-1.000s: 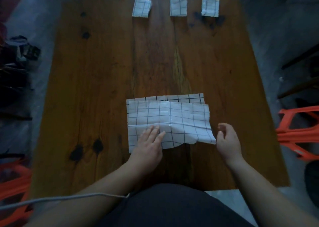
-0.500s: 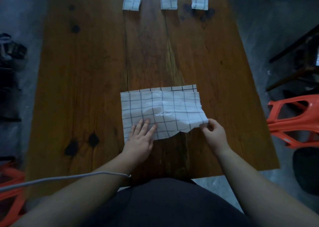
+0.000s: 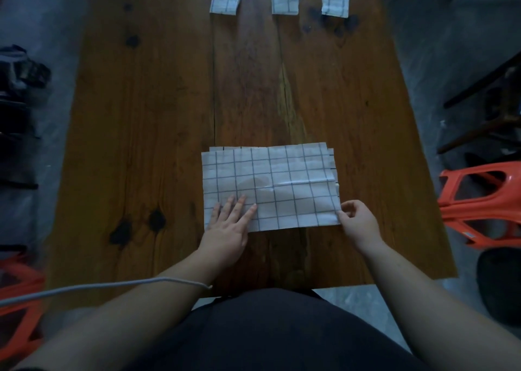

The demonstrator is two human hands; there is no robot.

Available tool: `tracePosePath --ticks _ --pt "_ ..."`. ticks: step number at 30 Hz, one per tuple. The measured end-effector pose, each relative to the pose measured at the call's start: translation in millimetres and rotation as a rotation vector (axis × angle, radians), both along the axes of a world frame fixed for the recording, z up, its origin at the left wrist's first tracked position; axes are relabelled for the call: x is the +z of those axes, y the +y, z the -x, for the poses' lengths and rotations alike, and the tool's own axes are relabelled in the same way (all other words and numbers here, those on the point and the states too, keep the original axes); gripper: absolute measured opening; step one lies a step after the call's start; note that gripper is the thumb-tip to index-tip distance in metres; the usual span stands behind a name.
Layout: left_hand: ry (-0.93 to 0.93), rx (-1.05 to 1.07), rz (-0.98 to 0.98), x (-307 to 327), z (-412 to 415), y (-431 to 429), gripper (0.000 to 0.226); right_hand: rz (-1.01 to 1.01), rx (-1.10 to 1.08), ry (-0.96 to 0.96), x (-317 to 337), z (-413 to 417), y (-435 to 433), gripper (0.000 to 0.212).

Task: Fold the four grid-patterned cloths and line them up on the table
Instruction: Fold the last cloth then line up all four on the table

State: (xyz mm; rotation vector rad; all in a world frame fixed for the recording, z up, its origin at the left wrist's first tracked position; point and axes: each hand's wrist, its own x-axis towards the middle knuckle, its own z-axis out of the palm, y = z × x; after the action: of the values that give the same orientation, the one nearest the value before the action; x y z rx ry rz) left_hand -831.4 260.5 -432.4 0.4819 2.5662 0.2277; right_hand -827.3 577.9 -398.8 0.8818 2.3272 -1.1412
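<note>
Three folded cloths sit in a row at the far bench edge. Close by, the last cloth lies half folded. The left grip presses flat on it, and the right grip pinches its corner. It looks best to match the edges, then press the fold.

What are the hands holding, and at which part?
The right hand pinches the half-folded cloth at its near right corner. The left hand only presses its near left part with flat fingers.

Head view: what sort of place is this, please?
Probably a plain room in a home or small workshop: a worn wooden table, an orange plastic stool beside it, and a bare grey floor.
</note>
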Motion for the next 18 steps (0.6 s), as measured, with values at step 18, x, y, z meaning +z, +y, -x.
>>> tracePosePath --ticks 18 --pt "-0.009 -0.071 -0.109 30 -82 -7 0.064 -0.269 0.356 0.099 13 -94 -73 0.055"
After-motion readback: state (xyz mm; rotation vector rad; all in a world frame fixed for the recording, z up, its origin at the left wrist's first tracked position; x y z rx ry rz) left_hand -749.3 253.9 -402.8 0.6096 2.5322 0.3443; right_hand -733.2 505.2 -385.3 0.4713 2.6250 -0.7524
